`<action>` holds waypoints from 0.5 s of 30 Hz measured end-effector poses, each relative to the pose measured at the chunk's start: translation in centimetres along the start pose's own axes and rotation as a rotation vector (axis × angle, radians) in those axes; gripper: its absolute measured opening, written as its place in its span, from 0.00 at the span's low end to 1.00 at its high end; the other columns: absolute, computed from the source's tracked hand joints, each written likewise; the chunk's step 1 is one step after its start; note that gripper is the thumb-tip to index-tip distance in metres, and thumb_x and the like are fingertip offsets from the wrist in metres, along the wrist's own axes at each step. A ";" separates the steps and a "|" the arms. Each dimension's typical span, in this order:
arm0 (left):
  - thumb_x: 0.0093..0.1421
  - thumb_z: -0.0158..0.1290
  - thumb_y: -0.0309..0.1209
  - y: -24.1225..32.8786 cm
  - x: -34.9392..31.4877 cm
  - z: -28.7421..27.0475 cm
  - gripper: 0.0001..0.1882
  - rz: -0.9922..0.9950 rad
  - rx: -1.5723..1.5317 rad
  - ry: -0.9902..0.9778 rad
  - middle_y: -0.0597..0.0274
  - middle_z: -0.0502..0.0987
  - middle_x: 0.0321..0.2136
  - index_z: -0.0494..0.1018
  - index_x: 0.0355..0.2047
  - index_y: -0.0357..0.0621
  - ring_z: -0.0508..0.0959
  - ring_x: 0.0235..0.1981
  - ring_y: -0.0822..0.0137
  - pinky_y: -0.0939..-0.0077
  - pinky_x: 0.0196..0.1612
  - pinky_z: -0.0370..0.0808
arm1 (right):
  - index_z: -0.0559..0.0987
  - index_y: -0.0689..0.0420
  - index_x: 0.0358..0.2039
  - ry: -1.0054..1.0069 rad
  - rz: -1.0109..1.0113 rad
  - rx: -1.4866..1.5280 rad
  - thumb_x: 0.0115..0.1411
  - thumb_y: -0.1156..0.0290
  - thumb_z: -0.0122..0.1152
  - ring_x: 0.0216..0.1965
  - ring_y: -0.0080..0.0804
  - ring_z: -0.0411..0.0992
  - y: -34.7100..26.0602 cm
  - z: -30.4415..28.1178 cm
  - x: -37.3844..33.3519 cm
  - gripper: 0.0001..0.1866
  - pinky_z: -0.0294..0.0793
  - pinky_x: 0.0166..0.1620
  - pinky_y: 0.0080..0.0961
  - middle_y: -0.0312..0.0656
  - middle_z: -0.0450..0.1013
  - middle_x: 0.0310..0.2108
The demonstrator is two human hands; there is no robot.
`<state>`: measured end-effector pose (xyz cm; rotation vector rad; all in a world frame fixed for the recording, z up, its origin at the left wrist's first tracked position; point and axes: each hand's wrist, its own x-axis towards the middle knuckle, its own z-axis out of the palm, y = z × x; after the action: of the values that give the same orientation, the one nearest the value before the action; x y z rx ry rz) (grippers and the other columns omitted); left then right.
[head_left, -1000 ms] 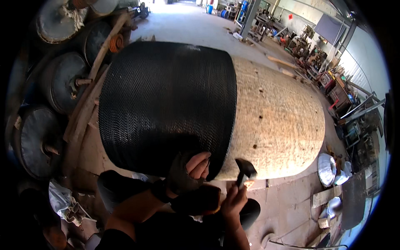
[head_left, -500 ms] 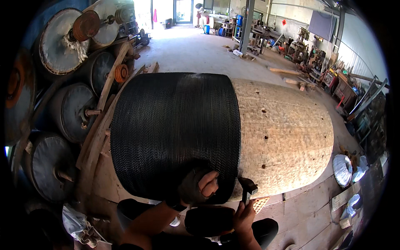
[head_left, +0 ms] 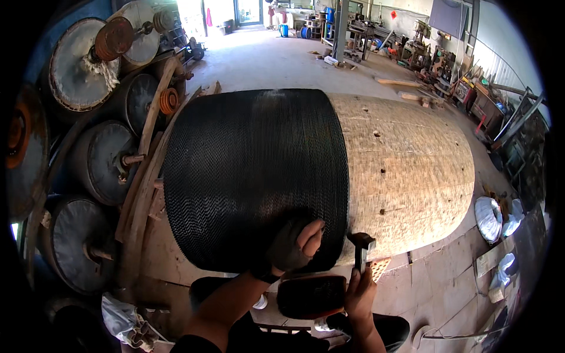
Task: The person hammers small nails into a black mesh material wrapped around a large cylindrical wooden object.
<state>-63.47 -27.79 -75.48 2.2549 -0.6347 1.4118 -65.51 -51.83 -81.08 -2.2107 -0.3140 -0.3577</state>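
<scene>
Below, left hand (head_left: 292, 247) presses black mesh (head_left: 253, 176); right hand (head_left: 359, 294) grips hammer (head_left: 362, 250).

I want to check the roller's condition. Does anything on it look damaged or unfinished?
Yes. The black ribbed covering wraps only the left part of the big wooden roller; the bare wood shows several small dark holes. The left hand presses the covering's lower edge; the right hand holds a hammer.
</scene>
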 end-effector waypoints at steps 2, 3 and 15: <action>0.61 0.58 0.23 -1.3 -1.0 0.8 0.09 0.066 0.120 -0.005 0.52 0.82 0.39 0.77 0.43 0.39 0.83 0.38 0.59 0.63 0.40 0.81 | 0.69 0.64 0.33 0.004 0.037 0.109 0.71 0.69 0.52 0.23 0.68 0.70 -0.6 -0.5 -0.6 0.12 0.63 0.24 0.51 0.62 0.70 0.21; 0.61 0.58 0.24 -1.6 -1.9 0.9 0.08 -0.014 0.078 -0.067 0.52 0.82 0.40 0.77 0.41 0.40 0.83 0.39 0.58 0.62 0.40 0.81 | 0.69 0.65 0.31 -0.020 0.144 0.205 0.72 0.69 0.51 0.21 0.64 0.69 -1.4 -1.0 -1.2 0.14 0.62 0.24 0.48 0.60 0.68 0.20; 0.57 0.60 0.25 -1.8 -0.6 0.5 0.16 0.248 0.243 0.011 0.56 0.80 0.47 0.76 0.47 0.48 0.82 0.38 0.57 0.59 0.41 0.78 | 0.69 0.62 0.32 0.062 0.287 0.223 0.76 0.56 0.49 0.18 0.22 0.60 -0.5 -3.2 -6.5 0.21 0.61 0.22 0.27 0.39 0.66 0.16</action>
<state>-62.29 -26.53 -76.37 2.4172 -0.8006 1.6988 -72.21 -54.75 -81.13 -1.9856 -0.0005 -0.2214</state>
